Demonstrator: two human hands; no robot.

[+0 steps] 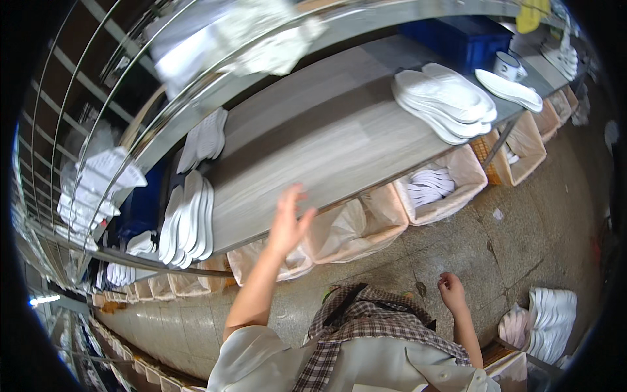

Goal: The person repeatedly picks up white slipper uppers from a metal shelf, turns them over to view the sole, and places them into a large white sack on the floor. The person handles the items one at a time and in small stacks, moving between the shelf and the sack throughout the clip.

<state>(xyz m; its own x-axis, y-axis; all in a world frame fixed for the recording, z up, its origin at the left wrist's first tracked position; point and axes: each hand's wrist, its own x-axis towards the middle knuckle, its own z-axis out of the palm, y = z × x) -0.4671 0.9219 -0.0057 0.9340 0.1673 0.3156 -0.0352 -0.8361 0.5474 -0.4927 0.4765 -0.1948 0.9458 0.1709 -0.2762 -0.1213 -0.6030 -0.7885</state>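
My left hand reaches over the front edge of the grey wood-look table, its fingers apart and nothing in it. Low at my right side hangs my right hand, fingers curled in, with no object showing in them. White shoe soles lie in a stack at the table's right part. To the left of my left hand stands another group of white soles, with more pale soles behind it. A single white sole rests beyond the right stack.
Lined baskets run along under the table's front edge; one lined basket holds white strips. At the back right are a blue crate and a white mug. A wire rack arches overhead. More white soles stand behind me, lower right.
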